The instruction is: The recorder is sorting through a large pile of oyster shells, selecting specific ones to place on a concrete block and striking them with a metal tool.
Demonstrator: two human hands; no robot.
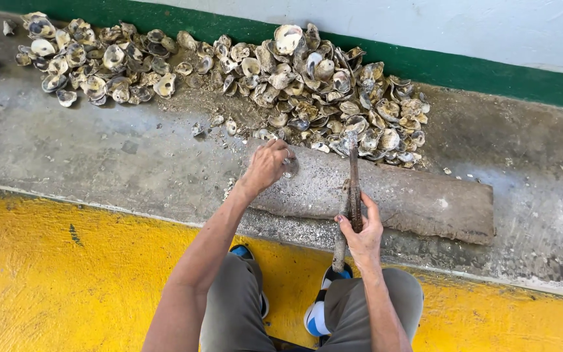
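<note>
My left hand (266, 165) rests on a worn wooden board (412, 199) and closes on a small oyster shell (290, 167) at the board's left end. My right hand (362, 233) grips a long rusty metal tool (353, 189) with a wooden handle. The tool points away from me, and its tip reaches the near edge of a large heap of oyster shells (320, 91).
A second, flatter spread of shells (99, 62) lies at the far left. All rest on a grey concrete ledge (99, 156) below a green-striped wall (490, 72). Yellow painted floor (53, 274) is nearest me, with my knees and blue-and-white shoes (317, 313).
</note>
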